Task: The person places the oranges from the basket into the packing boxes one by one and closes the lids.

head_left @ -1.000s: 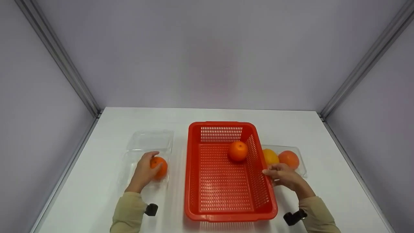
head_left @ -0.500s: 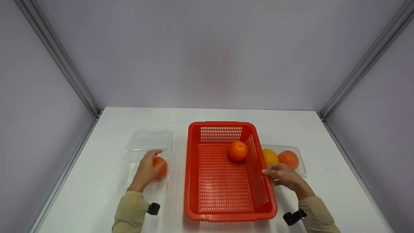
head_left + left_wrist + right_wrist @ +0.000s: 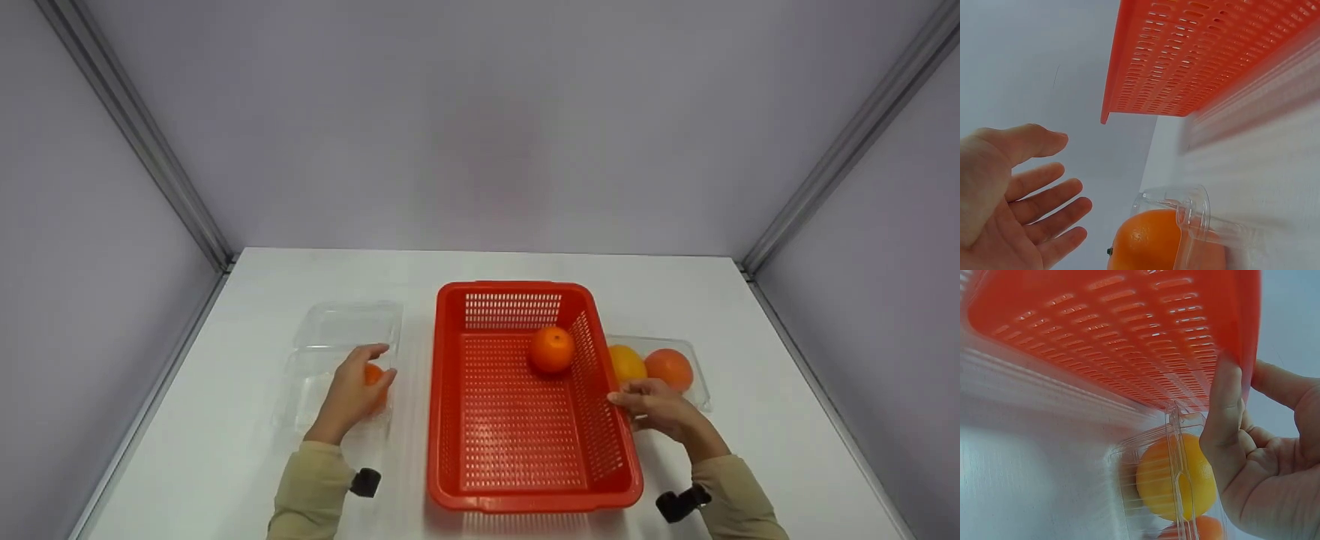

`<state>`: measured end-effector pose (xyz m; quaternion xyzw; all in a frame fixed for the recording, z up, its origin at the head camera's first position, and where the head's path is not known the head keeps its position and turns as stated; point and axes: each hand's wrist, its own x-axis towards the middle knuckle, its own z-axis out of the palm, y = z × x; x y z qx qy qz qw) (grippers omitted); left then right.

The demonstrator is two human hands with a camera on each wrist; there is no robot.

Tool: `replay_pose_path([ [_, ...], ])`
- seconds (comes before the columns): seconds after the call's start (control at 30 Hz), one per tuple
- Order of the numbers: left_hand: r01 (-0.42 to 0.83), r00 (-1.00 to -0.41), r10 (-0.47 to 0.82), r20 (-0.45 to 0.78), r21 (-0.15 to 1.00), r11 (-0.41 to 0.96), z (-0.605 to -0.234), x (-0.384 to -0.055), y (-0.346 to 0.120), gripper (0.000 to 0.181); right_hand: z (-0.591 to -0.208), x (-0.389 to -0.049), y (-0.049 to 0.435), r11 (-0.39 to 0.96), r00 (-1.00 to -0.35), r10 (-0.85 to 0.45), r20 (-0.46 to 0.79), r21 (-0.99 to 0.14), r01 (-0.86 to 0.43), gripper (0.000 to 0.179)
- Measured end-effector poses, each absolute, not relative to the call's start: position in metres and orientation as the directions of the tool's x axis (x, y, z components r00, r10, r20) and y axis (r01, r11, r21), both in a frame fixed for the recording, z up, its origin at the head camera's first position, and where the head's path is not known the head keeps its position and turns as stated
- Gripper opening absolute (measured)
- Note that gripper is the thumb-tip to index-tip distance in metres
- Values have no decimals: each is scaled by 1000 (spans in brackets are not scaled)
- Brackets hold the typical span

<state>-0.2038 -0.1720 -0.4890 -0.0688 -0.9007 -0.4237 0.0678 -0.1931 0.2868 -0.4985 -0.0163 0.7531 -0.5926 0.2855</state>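
My left hand [image 3: 357,391] hovers above an orange [image 3: 1148,239] that sits in a clear plastic clamshell box [image 3: 304,401]. In the left wrist view its fingers are spread and hold nothing, apart from the fruit. My right hand [image 3: 1266,467] pinches the right rim of a red plastic basket [image 3: 450,420], thumb on one side and fingers on the other. Inside the basket, toward its back right, lies another orange [image 3: 553,350]. Beneath the right hand, a second clear box [image 3: 1129,495] holds a yellow fruit [image 3: 1171,478] and an orange-coloured fruit [image 3: 670,369].
The left box's clear lid [image 3: 352,324] lies folded back on the white table [image 3: 187,420]. The basket stands between the two boxes, its right wall close against the right box. Grey panels [image 3: 480,135] enclose the back and sides.
My left hand has shifted a little to the right over the orange, covering more of it. My right hand and the basket stay in place.
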Motion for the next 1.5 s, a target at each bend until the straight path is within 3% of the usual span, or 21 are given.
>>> replay_pose_path([
  [1.5, 220, -974, 168, 149, 781, 584, -459, -200, -145, 33, -499, -192, 286, 290, -843, -360, -399, -907, 305, 15],
])
